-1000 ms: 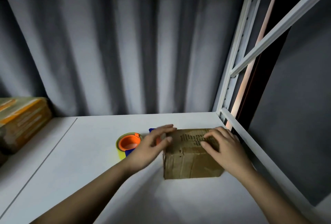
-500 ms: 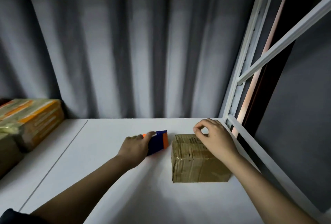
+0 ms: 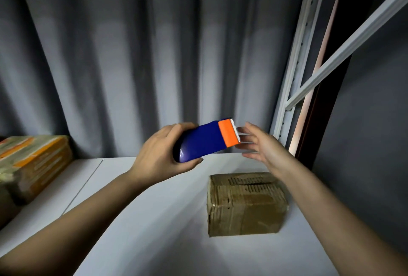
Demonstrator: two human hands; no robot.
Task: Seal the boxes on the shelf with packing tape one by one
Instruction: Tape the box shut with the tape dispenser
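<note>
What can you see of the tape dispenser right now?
The tape dispenser is glossy blue plastic with an orange band and a white serrated cutter at its tip. It is held in the air above the shelf, tilted, cutter up and to the right. The left hand grips its rounded base; the right hand, fingers straight, reaches at the cutter.

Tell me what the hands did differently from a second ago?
The left hand left the box, gripped the blue and orange tape dispenser and lifted it off the shelf. The right hand let go of the box and rose to the dispenser's toothed end. The box stayed put.
</note>
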